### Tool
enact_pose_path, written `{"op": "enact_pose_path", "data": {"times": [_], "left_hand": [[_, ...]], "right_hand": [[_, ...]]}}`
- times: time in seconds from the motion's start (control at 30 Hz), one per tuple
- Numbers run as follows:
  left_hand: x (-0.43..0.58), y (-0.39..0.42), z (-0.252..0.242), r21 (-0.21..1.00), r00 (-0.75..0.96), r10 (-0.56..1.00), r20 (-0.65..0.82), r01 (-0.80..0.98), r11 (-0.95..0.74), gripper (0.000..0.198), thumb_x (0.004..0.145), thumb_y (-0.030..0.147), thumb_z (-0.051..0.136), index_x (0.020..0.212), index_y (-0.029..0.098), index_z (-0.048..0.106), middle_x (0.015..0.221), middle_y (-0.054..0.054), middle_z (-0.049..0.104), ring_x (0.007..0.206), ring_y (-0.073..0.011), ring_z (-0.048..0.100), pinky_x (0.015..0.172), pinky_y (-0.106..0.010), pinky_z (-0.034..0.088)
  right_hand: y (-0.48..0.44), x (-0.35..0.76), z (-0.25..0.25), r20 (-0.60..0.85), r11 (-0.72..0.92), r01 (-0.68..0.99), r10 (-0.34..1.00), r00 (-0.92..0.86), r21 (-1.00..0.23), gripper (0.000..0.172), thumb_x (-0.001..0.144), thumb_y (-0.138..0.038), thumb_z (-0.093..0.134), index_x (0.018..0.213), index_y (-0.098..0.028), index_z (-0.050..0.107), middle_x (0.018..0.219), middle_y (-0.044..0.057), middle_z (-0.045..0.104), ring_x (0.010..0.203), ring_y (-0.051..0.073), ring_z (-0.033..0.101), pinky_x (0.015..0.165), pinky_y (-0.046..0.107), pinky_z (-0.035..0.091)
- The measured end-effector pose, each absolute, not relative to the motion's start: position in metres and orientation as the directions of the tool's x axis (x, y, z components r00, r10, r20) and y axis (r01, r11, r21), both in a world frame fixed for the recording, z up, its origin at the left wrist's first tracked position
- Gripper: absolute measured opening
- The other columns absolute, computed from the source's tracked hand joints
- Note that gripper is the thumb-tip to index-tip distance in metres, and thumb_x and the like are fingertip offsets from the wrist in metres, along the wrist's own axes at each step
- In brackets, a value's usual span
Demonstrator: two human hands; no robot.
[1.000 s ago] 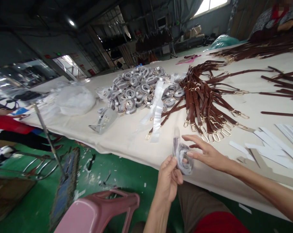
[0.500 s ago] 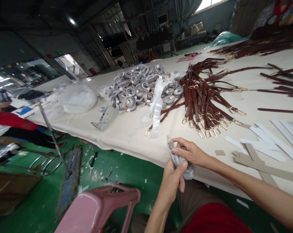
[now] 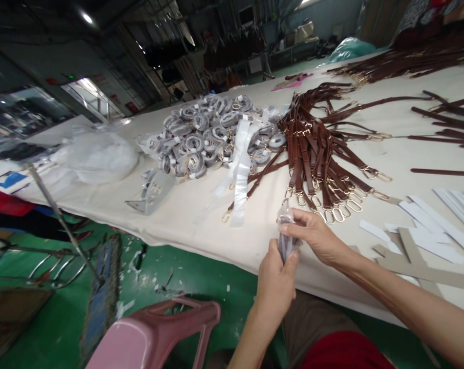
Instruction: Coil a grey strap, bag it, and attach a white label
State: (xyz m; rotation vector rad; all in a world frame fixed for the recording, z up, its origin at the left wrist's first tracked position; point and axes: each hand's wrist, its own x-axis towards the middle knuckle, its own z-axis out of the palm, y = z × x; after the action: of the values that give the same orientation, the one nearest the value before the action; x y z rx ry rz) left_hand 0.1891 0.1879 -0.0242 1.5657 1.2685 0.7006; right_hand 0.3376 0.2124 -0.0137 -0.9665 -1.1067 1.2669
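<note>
Both my hands hold one coiled strap wrapped in clear film over the near edge of the cloth-covered table. My left hand grips it from below with closed fingers. My right hand pinches its upper part, fingers curled round it. Just beyond lie a pile of brown leather straps with gold clasps and a heap of grey wrapped strap coils.
White film strips lie between the two piles. White and grey card strips sit to the right. A clear plastic bag and a tape dispenser are at left. A pink plastic stool stands on the green floor.
My right hand went from open, fingers spread, to closed on the top of the wrapped coil. Both hands squeezed the coil narrower and lifted it slightly towards the table.
</note>
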Motion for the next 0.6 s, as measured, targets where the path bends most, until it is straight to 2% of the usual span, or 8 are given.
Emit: {"op": "enact_pose_path", "data": {"times": [0.07,0.13,0.3,0.4,0.5,0.6], "left_hand": [[0.191,0.19,-0.02,0.921,0.302,0.941,-0.152,0.388,0.024,0.023,0.093,0.047,0.054,0.09,0.025,0.047,0.056,0.011,0.046,0.033,-0.0075,0.042,0.037,-0.02,0.03],[0.192,0.191,-0.016,0.938,0.355,0.919,-0.169,0.344,0.04,0.029,0.092,0.052,0.053,0.092,0.025,0.046,0.055,0.012,0.044,0.032,-0.0076,0.045,0.036,-0.019,0.03],[0.19,0.187,-0.012,0.958,0.412,0.889,-0.199,0.272,0.089,0.037,0.095,0.058,0.041,0.097,0.022,0.051,0.077,0.004,0.062,0.043,-0.0097,0.062,0.043,-0.02,0.04],[0.187,0.188,-0.016,0.951,0.376,0.903,-0.209,0.292,0.098,0.037,0.094,0.057,0.044,0.097,0.021,0.052,0.07,0.004,0.064,0.042,-0.0108,0.061,0.045,-0.021,0.042],[0.181,0.194,-0.017,0.952,0.308,0.937,-0.168,0.296,0.074,0.037,0.091,0.057,0.05,0.096,0.021,0.054,0.066,0.005,0.062,0.046,-0.0129,0.063,0.049,-0.023,0.046],[0.178,0.202,-0.014,0.966,0.216,0.971,-0.106,0.255,0.049,0.037,0.089,0.058,0.054,0.093,0.021,0.056,0.07,0.004,0.065,0.05,-0.0135,0.064,0.052,-0.024,0.049]], "right_hand": [[0.211,0.344,-0.012,0.099,0.108,-0.3,0.994,0.045,-0.948,0.032,0.073,-0.043,0.082,0.081,-0.018,0.065,0.077,-0.001,0.059,0.068,0.014,0.051,0.063,0.026,0.041],[0.21,0.347,-0.014,0.096,0.123,-0.36,0.991,0.091,-0.925,0.029,0.071,-0.04,0.083,0.079,-0.017,0.066,0.076,-0.001,0.059,0.068,0.013,0.051,0.063,0.026,0.041],[0.212,0.339,-0.027,0.01,0.042,-0.397,0.996,0.083,-0.917,0.037,0.072,-0.05,0.079,0.076,-0.019,0.06,0.065,-0.001,0.06,0.053,0.014,0.051,0.05,0.026,0.04],[0.216,0.335,-0.033,-0.017,0.019,-0.387,0.996,0.091,-0.922,0.045,0.07,-0.058,0.08,0.076,-0.019,0.056,0.064,-0.002,0.059,0.052,0.014,0.052,0.048,0.025,0.041],[0.206,0.346,-0.025,0.021,0.068,-0.334,0.989,0.145,-0.94,0.043,0.073,-0.056,0.08,0.083,-0.019,0.06,0.078,-0.001,0.063,0.07,0.015,0.058,0.066,0.028,0.048],[0.167,0.364,0.0,0.105,0.13,-0.262,0.989,0.108,-0.956,0.033,0.084,-0.047,0.076,0.103,-0.022,0.067,0.099,0.002,0.066,0.095,0.017,0.061,0.086,0.029,0.048]]}}
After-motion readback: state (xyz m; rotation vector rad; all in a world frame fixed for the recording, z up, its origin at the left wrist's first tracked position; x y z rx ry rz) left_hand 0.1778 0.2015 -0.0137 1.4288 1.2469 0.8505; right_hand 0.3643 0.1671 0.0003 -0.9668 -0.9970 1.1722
